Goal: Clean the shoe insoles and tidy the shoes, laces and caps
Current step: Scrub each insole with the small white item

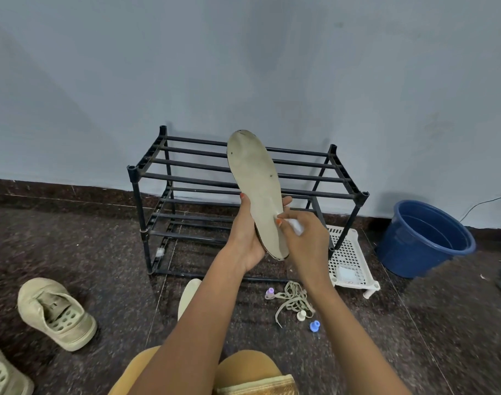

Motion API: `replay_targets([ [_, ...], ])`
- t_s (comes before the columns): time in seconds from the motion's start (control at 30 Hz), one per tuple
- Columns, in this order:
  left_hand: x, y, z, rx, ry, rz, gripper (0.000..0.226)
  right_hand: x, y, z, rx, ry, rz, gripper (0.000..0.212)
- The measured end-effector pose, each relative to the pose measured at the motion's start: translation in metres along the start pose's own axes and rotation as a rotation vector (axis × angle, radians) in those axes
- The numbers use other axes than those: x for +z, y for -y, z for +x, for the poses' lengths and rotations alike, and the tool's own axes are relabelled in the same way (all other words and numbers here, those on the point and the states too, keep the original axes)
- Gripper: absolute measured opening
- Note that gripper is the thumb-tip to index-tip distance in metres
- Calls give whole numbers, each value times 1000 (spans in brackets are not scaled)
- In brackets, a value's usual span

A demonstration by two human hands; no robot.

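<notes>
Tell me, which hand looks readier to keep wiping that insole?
The right hand: it pinches a white wipe against the insole. The left hand is busy gripping the insole's heel end upright.

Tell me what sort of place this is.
Probably a home corner for shoe care: a black shoe rack against a painted wall, a dark stone floor and a blue bucket.

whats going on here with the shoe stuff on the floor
A person sitting on the floor is cleaning an insole. The left hand holds it upright by the heel end, and the right hand presses a small white wipe against its lower half. A second insole, loose laces and three small caps lie on the floor, two shoes sit at the left, and the black rack holds nothing.
</notes>
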State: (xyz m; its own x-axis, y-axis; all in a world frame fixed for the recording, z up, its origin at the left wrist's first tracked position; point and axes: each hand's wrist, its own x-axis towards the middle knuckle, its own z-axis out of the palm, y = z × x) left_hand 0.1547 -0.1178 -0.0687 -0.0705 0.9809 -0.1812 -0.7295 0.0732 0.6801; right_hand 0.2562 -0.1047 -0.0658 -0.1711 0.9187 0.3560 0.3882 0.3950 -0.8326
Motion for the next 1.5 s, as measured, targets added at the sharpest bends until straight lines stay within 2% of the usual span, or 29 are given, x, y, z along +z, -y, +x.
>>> replay_targets([
  [0.07, -1, 2, 2, 3, -4, 23, 69, -2, -7, 6, 65, -23, 38, 3],
  [0.17, -5, 0, 3, -16, -50, 72, 42, -6, -18, 11, 128, 3, 64, 2],
  [0.23, -14, -4, 7, -31, -96, 271, 28, -7, -25, 10, 160, 35, 74, 5],
  [0.33, -36, -8, 17, -99, -131, 546, 19, -3, -41, 2, 217, 92, 88, 10],
  [0.53, -75, 14, 30, -246, -111, 728, 21, 16, -88, -21, 342, 177, 80, 17],
  [0.77, -138, 78, 46, -260, -193, 969, 26, 48, -156, -55, 487, 275, 61, 20],
  [0.93, -183, 124, 54, -324, -293, 1018, 18, 74, -201, -77, 604, 305, 14, 8],
  [1.13, -227, 165, 60, -398, -315, 1102, 20, 103, -242, -102, 678, 354, -31, 35],
  [1.5, -281, 213, 61, -455, -317, 1216, 21, 142, -297, -138, 811, 421, -66, 30],
])
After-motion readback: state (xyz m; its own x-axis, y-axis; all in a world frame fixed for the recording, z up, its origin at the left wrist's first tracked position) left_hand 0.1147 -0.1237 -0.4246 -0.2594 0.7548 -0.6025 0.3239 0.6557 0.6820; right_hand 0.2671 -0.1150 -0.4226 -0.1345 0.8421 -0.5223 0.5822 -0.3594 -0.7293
